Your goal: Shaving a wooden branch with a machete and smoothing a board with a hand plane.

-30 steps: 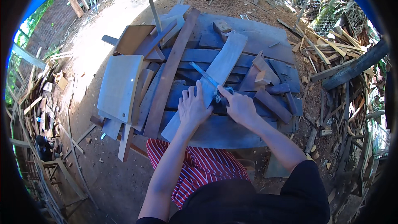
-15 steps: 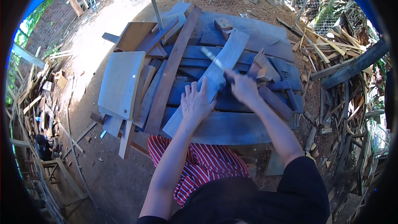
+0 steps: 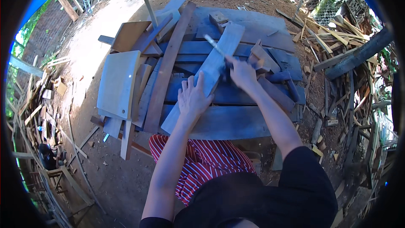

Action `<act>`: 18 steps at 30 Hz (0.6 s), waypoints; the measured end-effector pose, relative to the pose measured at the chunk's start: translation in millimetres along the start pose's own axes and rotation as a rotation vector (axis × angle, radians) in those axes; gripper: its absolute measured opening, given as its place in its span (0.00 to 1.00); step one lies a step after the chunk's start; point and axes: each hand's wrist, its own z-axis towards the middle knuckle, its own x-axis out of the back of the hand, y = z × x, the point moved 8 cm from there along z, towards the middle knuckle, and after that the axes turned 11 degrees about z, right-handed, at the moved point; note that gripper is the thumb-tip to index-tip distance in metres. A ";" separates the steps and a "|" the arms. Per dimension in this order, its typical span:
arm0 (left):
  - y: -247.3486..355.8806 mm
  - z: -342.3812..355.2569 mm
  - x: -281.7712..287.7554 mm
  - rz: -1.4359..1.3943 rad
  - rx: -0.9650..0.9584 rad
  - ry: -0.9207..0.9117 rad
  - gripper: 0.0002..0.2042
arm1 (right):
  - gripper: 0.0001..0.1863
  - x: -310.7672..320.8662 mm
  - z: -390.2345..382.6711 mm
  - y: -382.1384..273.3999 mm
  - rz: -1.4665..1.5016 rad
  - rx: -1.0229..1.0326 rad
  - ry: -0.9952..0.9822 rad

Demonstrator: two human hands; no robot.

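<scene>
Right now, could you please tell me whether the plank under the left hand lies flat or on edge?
Flat: the plank shows its broad face upward, with the left hand on it.

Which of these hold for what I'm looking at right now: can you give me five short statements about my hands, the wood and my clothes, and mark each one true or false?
1. The left hand lies on a pale grey board. True.
2. The right hand is empty. False: it grips a long, narrow tool.
3. The tool points slantwise across the pale grey board. True.
4. The long reddish-brown plank lies to the right of that board. False: it lies to its left.
5. The trousers are plain green. False: they are red with pale stripes.
</scene>
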 end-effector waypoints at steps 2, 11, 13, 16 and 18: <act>3.7 4.5 -3.7 0.010 -0.005 -0.006 0.41 | 0.22 6.1 28.0 12.9 0.012 0.001 0.099; -7.2 -5.0 -8.5 0.040 0.021 -0.018 0.41 | 0.29 -12.5 -66.3 -30.6 -0.002 0.055 -0.129; -0.2 -1.9 0.3 -0.004 0.005 -0.002 0.42 | 0.25 3.2 -15.3 -8.6 -0.009 0.000 -0.057; 6.1 3.3 -4.5 0.003 0.011 -0.039 0.42 | 0.23 8.0 41.6 26.0 -0.047 -0.036 0.099; 3.0 0.4 -4.8 0.012 0.017 -0.036 0.42 | 0.21 2.9 42.0 26.1 0.019 -0.066 0.118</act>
